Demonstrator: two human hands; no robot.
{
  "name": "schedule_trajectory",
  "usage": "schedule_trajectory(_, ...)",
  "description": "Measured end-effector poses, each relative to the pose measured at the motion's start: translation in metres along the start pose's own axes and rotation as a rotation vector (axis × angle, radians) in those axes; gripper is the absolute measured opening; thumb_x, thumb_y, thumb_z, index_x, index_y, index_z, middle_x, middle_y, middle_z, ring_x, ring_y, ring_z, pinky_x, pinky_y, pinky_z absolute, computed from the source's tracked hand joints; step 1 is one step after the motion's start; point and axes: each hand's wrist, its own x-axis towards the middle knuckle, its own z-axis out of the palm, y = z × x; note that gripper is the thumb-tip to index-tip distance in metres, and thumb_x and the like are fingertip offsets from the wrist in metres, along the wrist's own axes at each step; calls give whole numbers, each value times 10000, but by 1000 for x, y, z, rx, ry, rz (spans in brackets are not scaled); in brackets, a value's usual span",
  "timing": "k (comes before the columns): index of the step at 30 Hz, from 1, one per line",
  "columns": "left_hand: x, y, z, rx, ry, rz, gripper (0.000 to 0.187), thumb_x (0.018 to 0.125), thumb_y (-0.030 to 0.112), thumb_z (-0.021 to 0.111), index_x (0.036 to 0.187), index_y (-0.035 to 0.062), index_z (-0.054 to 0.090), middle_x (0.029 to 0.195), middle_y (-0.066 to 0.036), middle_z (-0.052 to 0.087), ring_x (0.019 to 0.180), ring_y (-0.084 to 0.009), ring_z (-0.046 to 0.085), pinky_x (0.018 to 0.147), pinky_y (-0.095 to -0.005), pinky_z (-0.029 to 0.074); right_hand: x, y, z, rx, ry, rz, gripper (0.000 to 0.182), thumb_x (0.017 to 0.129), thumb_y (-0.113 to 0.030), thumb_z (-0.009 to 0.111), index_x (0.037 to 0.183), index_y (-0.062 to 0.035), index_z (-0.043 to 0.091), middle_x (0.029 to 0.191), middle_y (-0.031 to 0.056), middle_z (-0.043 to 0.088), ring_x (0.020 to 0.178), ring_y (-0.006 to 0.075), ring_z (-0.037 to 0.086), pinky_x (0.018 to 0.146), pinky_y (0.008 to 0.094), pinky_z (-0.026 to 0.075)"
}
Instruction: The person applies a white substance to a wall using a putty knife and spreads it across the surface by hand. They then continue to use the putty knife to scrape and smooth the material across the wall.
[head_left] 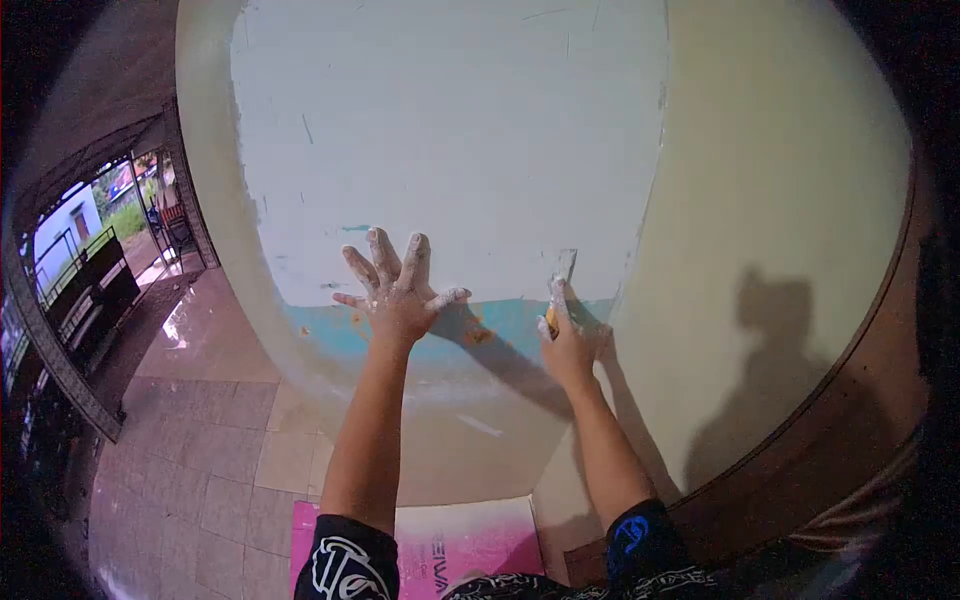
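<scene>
My left hand (pixel 397 290), smeared with white, is spread flat near the lower edge of the white-coated wall patch (pixel 450 140), its fingers apart and nothing in them. My right hand (pixel 568 345) is wrapped round a putty knife (pixel 567 265) with a yellowish handle, its metal blade pointing up against the white coating. Below the white area runs a turquoise band (pixel 390 345) with a few rusty-brown spots. Small dark scratches and a turquoise mark show on the white surface. The right hand's fingers partly hide the knife's handle.
Beneath my arms lies a pink and white box or sheet (pixel 480 540) with printed letters. A cream side wall (pixel 790 180) stands at right, carrying my shadow. Tiled floor (pixel 200 450) stretches left toward a doorway with a dark gate (pixel 95 280).
</scene>
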Motion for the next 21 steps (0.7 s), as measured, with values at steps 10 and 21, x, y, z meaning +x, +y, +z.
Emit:
schedule_trajectory(10, -12, -21, 0, 36, -20, -34, 1179, 607, 920, 620, 1568, 292, 351, 1680, -203, -27, 1487, -500, -211, 970, -869, -63, 4, -25, -27, -60, -8, -15, 576, 972, -353, 584, 1497, -172, 434, 929, 187, 712, 800, 398, 683, 708, 506, 542)
schedule_trajectory(21, -12, -18, -3, 29, -58, -44, 1165, 624, 922, 604, 1573, 304, 332, 1679, -207, -27, 1485, -508, -208, 939, -888, -56, 5, -36, -3, 19, -19, 36, 439, 938, -414, 631, 1291, -153, 614, 858, 194, 703, 818, 426, 674, 703, 513, 527)
